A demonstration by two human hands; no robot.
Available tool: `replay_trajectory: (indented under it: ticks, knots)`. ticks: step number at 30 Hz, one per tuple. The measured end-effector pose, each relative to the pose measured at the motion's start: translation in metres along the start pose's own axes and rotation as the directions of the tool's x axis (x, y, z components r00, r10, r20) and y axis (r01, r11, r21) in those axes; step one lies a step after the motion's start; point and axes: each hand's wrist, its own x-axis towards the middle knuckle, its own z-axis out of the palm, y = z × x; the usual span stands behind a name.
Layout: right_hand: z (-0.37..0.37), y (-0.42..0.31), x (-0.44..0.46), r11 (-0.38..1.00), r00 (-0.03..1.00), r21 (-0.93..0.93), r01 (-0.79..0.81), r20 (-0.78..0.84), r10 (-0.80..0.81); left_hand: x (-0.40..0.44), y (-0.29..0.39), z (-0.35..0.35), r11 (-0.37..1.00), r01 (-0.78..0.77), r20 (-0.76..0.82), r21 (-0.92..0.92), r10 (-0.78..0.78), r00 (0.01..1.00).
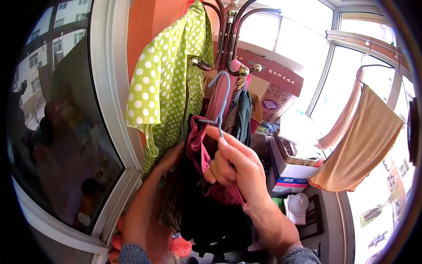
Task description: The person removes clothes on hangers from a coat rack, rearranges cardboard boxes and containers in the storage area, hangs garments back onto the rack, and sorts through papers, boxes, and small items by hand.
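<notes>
My right hand (235, 165) pinches the neck of a blue clothes hanger (225, 99), its hook pointing up and to the left. From the hanger drops a black garment (211, 224) with a dark pink inner side (200, 154) showing at its top edge. My left hand (172, 157) is behind the garment's left side, close to the hem of a green polka-dot garment (165, 83); its fingers are mostly hidden. Just above the hanger's hook are the curved metal arms of a coat rack (229, 35), where the polka-dot garment hangs.
Other clothes, pink and dark teal (245, 119), hang behind the hanger. A brown printed box (274, 79) and stacked boxes (292, 169) stand beyond. At right, a tan towel (358, 136) hangs by the windows. A dark glass door (61, 132) is at left.
</notes>
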Motion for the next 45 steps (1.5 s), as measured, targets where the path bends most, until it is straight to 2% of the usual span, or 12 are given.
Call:
replay_trajectory:
  ticks: [2,8,18,21,26,29,32,33,36,38,41,45]
  knots:
    - [0.007,-0.008,0.027,0.998,0.998,-0.051,0.026,-0.051,-0.029,0.0,0.007,0.0,0.982,-0.19,0.008,0.02,0.19,0.982]
    - [0.03,-0.034,0.082,0.994,0.993,-0.047,0.098,-0.065,-0.101,0.002,0.011,0.001,0.95,-0.312,-0.13,0.025,0.312,0.941]
    - [0.058,-0.085,0.15,0.995,0.991,0.088,0.036,-0.128,-0.025,-0.004,0.046,0.027,0.938,-0.346,0.022,-0.029,0.346,0.938]
    - [0.064,-0.092,0.143,0.997,0.991,0.071,0.036,-0.131,-0.027,0.016,0.031,0.022,0.881,-0.473,-0.028,0.012,0.473,0.881]
    - [0.041,-0.066,0.093,0.992,0.989,-0.077,0.099,-0.1,-0.107,-0.016,0.049,0.042,0.95,-0.307,0.018,0.057,0.307,0.952]
    - [0.053,-0.085,0.076,0.988,0.991,-0.131,0.081,-0.097,-0.094,-0.01,0.04,0.043,0.92,-0.367,0.035,0.135,0.365,0.93]
    - [0.057,-0.119,0.093,0.988,0.992,-0.089,0.123,-0.004,-0.124,-0.006,0.038,0.044,0.936,-0.351,0.045,0.037,0.349,0.936]
    - [0.048,-0.127,0.115,0.988,0.993,0.11,0.106,0.041,-0.111,-0.013,0.046,0.049,0.935,-0.354,0.047,0.037,0.352,0.935]
    - [0.091,-0.147,0.133,0.978,0.971,0.062,0.2,-0.146,-0.189,-0.037,0.068,0.06,0.961,-0.271,-0.123,0.05,0.275,0.953]
    - [0.076,-0.153,0.191,0.972,0.982,0.141,0.187,-0.044,-0.182,-0.03,0.07,0.055,0.941,-0.334,-0.1,0.061,0.339,0.935]
    - [0.059,-0.154,0.265,0.96,0.938,-0.04,0.276,0.23,-0.26,-0.019,0.059,0.048,0.907,-0.412,-0.081,0.084,0.418,0.905]
    - [0.08,-0.152,0.278,0.984,0.983,0.017,0.177,0.043,-0.178,-0.059,0.073,0.057,0.943,-0.32,-0.182,0.089,0.331,0.926]
